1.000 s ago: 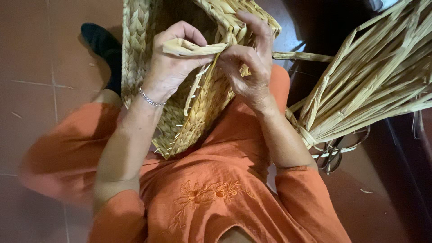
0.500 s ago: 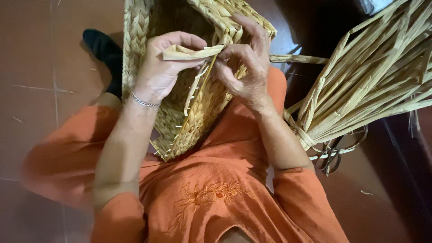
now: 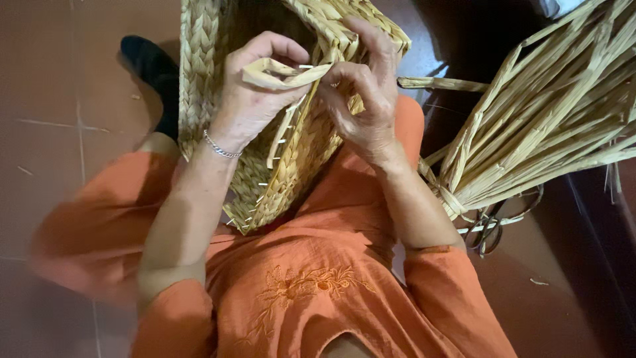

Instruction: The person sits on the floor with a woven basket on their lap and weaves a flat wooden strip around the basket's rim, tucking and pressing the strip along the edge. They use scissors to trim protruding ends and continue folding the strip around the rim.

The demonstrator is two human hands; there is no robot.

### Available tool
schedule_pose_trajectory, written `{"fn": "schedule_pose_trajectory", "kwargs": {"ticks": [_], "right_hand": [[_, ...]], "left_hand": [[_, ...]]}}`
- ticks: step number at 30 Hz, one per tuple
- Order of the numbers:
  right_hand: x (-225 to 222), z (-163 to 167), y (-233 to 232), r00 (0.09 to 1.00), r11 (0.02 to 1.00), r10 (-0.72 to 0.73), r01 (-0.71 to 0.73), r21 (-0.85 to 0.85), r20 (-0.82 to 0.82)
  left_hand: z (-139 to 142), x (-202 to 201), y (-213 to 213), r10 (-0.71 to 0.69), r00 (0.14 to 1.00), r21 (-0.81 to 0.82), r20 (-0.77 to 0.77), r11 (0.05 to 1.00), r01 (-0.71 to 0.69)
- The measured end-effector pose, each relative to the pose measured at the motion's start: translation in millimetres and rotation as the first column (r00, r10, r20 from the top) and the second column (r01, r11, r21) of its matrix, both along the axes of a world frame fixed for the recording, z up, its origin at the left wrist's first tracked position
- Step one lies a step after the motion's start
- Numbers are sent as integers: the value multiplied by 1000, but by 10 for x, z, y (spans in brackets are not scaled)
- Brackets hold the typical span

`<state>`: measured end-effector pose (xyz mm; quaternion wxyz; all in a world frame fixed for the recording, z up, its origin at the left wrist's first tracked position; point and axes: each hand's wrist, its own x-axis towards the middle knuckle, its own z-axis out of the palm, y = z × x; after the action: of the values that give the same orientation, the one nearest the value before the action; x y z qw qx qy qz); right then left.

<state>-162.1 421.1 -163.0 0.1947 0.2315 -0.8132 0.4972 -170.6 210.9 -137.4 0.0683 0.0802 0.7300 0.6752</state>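
Note:
A woven straw basket rests tilted on my lap, its open side toward me. My left hand, with a thin silver bracelet on the wrist, grips a flat pale straw strand folded over the basket's rim. My right hand pinches the same strand at its right end, against the rim's corner. Short stiff strand ends stick out along the basket's near edge.
A bundle of long dry straw stalks lies to my right, tied at its near end. Dark metal scissors lie beside it on the reddish tiled floor. My dark-socked foot shows behind the basket.
Both hands shifted slightly along the rim. The strand is bent into a tighter loop than a second ago.

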Motion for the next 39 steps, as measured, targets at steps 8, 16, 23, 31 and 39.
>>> {"fn": "schedule_pose_trajectory", "kwargs": {"ticks": [8, 16, 23, 31, 39], "right_hand": [[-42, 135, 91, 994, 991, 40, -27, 132, -98], [37, 98, 14, 986, 996, -10, 24, 82, -166], [42, 68, 53, 996, 996, -29, 36, 82, -80], [33, 139, 24, 994, 992, -42, 54, 118, -100], [41, 308, 61, 990, 971, -45, 75, 226, -133]], "left_hand": [[43, -52, 39, -27, 994, 148, 105, 989, 11], [106, -49, 7, -49, 983, 195, 177, 981, 14], [109, -64, 2, -65, 997, 88, 43, 994, 61], [-33, -164, -11, -94, 994, -30, 61, 995, 96], [-62, -53, -57, -92, 963, 253, 252, 967, 26]]}}
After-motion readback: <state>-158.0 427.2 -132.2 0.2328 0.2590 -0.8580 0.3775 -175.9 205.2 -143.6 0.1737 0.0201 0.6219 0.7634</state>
